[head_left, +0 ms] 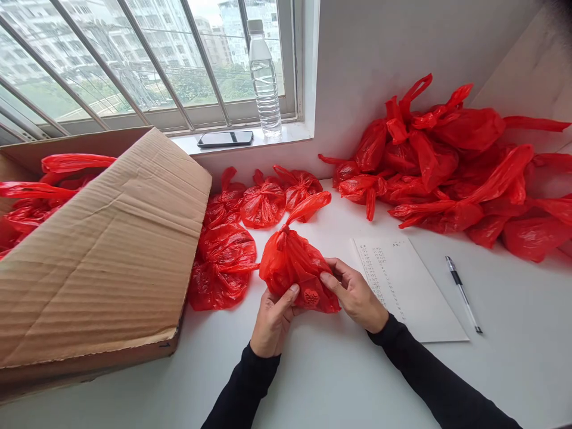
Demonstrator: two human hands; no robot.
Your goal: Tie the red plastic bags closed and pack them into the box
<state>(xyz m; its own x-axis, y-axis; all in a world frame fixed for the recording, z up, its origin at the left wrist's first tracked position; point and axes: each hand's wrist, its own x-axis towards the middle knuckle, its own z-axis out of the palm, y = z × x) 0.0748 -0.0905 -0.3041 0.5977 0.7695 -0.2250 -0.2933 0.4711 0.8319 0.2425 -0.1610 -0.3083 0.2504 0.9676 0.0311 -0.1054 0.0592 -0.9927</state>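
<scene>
Between my two hands is a knotted red plastic bag (297, 253), its tied end pointing up and to the right. My left hand (276, 316) grips the bag's lower left side, thumb on top. On the right edge, my right hand (353, 292) pinches the same bag with its thumb in front. A small dark printed mark shows on the bag's lower front. What the bag contains is hidden. Just left of it lies another tied red bag (223, 268), with several smaller ones behind, such as this bag (263, 201) by the wall.
An open cardboard box (111, 238) holding red bags stands at left. A heap of red bags (447, 161) fills the back right. A written sheet (402, 286) and pen (463, 293) lie at right. On the windowsill are a phone (226, 139) and a water bottle (266, 83).
</scene>
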